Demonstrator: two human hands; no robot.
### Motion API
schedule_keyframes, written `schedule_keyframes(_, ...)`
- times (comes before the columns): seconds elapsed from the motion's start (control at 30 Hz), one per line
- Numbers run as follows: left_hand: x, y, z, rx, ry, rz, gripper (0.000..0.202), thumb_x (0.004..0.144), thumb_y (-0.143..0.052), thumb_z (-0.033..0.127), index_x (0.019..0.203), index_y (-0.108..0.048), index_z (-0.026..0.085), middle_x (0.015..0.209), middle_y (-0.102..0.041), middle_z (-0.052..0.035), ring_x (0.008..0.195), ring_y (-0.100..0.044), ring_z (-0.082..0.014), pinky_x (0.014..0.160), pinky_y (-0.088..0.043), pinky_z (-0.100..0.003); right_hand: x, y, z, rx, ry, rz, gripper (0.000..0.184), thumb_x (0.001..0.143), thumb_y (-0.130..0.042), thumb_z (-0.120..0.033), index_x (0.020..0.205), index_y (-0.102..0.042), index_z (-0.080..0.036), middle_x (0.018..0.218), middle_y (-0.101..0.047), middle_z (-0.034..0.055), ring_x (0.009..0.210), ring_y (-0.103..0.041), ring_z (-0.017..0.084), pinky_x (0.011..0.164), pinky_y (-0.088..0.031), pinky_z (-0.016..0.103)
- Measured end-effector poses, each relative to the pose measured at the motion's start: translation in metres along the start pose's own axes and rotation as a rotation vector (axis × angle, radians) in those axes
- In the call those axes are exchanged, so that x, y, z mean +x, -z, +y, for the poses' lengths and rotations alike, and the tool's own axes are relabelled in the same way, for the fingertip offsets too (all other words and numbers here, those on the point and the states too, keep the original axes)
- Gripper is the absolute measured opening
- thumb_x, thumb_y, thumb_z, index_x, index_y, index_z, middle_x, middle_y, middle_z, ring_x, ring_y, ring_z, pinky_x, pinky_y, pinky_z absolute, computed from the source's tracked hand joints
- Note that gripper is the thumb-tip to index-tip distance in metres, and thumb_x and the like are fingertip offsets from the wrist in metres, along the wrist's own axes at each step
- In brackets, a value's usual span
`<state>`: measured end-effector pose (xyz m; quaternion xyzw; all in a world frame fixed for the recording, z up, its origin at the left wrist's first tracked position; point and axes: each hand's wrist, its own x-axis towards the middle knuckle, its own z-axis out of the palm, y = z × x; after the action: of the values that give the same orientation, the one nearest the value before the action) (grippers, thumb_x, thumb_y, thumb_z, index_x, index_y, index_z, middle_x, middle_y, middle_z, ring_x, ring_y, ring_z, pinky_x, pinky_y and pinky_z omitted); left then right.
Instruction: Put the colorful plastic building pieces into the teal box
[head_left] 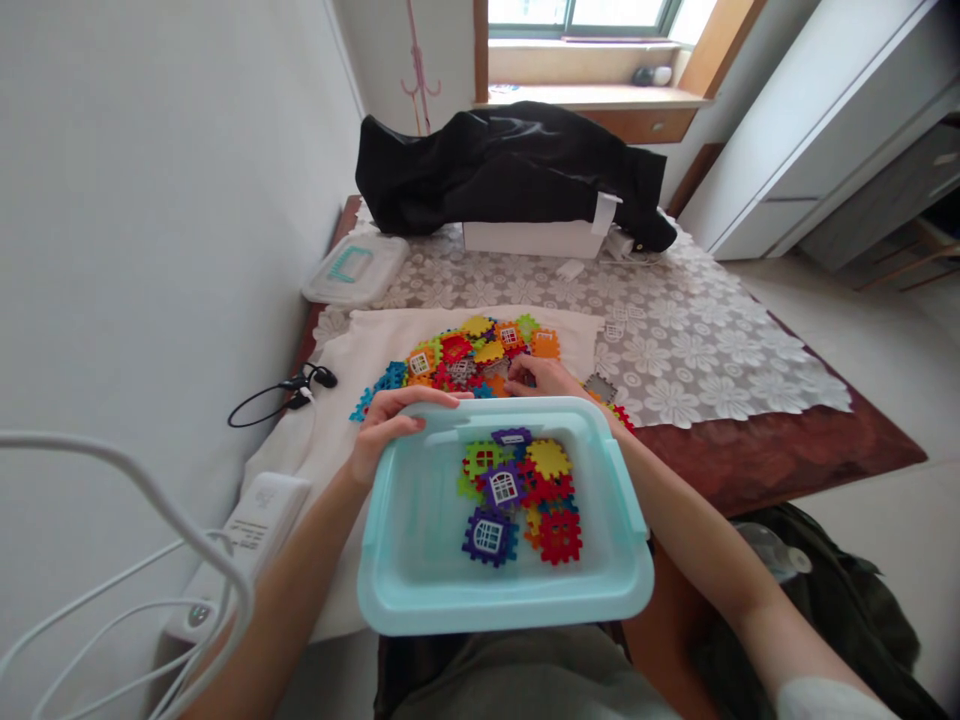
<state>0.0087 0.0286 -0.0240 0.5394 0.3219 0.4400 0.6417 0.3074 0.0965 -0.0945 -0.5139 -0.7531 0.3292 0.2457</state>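
Beyond the tub [416,560], colourful pieces [455,349], lid [356,270], black cover [517,165]

Tub [510,615] blocks front, room R over tablecloth [690,370]; blk cover [510,165] at back

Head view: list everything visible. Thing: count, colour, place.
Tub: 1, pale turquoise, lower centre
Pieces in tub: several, mixed colours, tub floor
Piece pile: many, mixed colours, beyond tub
Table: 1, reddish brown, centre
Lace tablecloth: 1, grey, on table
Pale cloth: 1, cream, under pile
Lid: 1, translucent, table's far left
Cover: 1, black, table's far end
Box: 1, white, under cover
Wired gadget: 1, black, left of pile
Cables: several, white, lower left
Boxy device: 1, white, lower left
Hooked stand: 1, pink, beyond table
Window: 1, dark frame, top
Cabinet: 1, white, upper right
Fabric heap: 1, dark, lower right
Left hand: 1, bare, gripping tub's rim
Right hand: 1, bare, at pile
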Motion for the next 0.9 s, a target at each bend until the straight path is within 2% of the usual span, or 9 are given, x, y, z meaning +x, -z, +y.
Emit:
schedule_keyframes(0.1, 0.0, 0.002, -0.001, 0.015, 0.002, -0.006, 0.039, 0.078, -0.069, 0.024, 0.107, -0.094, 0.017, 0.118, -0.089, -0.0123, 0.116, -0.083, -0.0348, 0.099, -0.065, -0.036, -0.001, 0.001, -0.003, 0.05, 0.0, -0.006, 0.015, 0.098, -0.072, -0.033, 0.104, -0.074, -0.019, 0.091, -0.078, 0.0024, 0.08, -0.066, 0.017, 0.074, -0.046, 0.028)
schedule_keyframes(0.2, 0.0, 0.002, -0.002, 0.016, 0.015, 0.002, 0.038, 0.079, -0.068, 0.023, 0.107, -0.094, 0.018, 0.119, -0.089, -0.0117, 0.115, -0.083, -0.0338, 0.097, -0.065, -0.035, -0.001, 0.003, -0.008, -0.044, -0.012, -0.008, 0.018, 0.101, -0.071, -0.034, 0.093, -0.074, -0.018, 0.09, -0.077, 0.004, 0.079, -0.063, 0.017, 0.072, -0.041, 0.028)
schedule_keyframes(0.33, 0.0, 0.001, -0.001, -0.001, 0.027, 0.002, 0.038, 0.079, -0.069, 0.024, 0.107, -0.093, 0.018, 0.121, -0.088, -0.0121, 0.115, -0.083, -0.0341, 0.096, -0.065, -0.036, 0.0, 0.004, -0.01, -0.241, -0.038, -0.013, 0.041, 0.108, -0.067, -0.044, 0.078, -0.072, -0.017, 0.084, -0.075, 0.0057, 0.073, -0.055, 0.016, 0.068, -0.033, 0.03)
schedule_keyframes(0.53, 0.0, 0.002, -0.002, -0.006, 0.003, -0.011, 0.041, 0.077, -0.068, 0.023, 0.108, -0.093, 0.016, 0.121, -0.088, -0.0136, 0.114, -0.083, -0.0338, 0.096, -0.064, -0.035, 0.002, 0.002, -0.001, -0.334, -0.004, 0.065, 0.057, 0.112, -0.061, -0.053, 0.07, -0.074, -0.017, 0.081, -0.075, 0.0088, 0.072, -0.054, 0.017, 0.069, -0.032, 0.033)
schedule_keyframes(0.63, 0.0, 0.001, -0.001, -0.015, 0.006, -0.01, 0.041, 0.077, -0.068, 0.023, 0.108, -0.093, 0.016, 0.121, -0.088, -0.0142, 0.114, -0.083, -0.0348, 0.096, -0.065, -0.036, 0.002, 0.002, -0.001, -0.314, 0.005, 0.083, 0.058, 0.111, -0.061, -0.054, 0.067, -0.071, -0.017, 0.078, -0.073, 0.0076, 0.071, -0.053, 0.017, 0.068, -0.031, 0.033)
schedule_keyframes(0.73, 0.001, -0.001, 0.001, -0.018, 0.008, 0.006, 0.038, 0.077, -0.07, 0.023, 0.105, -0.094, 0.017, 0.117, -0.089, -0.0127, 0.113, -0.084, -0.0334, 0.095, -0.065, -0.034, -0.001, 0.006, -0.006, -0.227, 0.005, 0.027, 0.056, 0.107, -0.065, -0.055, 0.066, -0.065, -0.018, 0.072, -0.066, 0.0035, 0.067, -0.05, 0.015, 0.066, -0.03, 0.032)
schedule_keyframes(0.83, 0.001, -0.003, 0.003, -0.011, 0.009, 0.016, 0.037, 0.076, -0.071, 0.022, 0.104, -0.094, 0.017, 0.115, -0.089, -0.0114, 0.112, -0.084, -0.0335, 0.094, -0.066, -0.033, -0.008, 0.013, -0.011, -0.043, 0.005, -0.07, 0.043, 0.1, -0.072, -0.057, 0.08, -0.068, -0.018, 0.076, -0.067, 0.0006, 0.07, -0.054, 0.015, 0.066, -0.033, 0.03)
schedule_keyframes(0.9, 0.001, -0.004, 0.003, -0.007, 0.007, 0.01, 0.036, 0.076, -0.071, 0.022, 0.104, -0.094, 0.017, 0.115, -0.089, -0.0113, 0.112, -0.084, -0.0348, 0.094, -0.066, -0.035, -0.012, 0.02, -0.013, 0.075, 0.011, -0.156, 0.031, 0.095, -0.077, -0.049, 0.096, -0.073, -0.019, 0.085, -0.073, 0.0011, 0.077, -0.059, 0.016, 0.067, -0.038, 0.028)
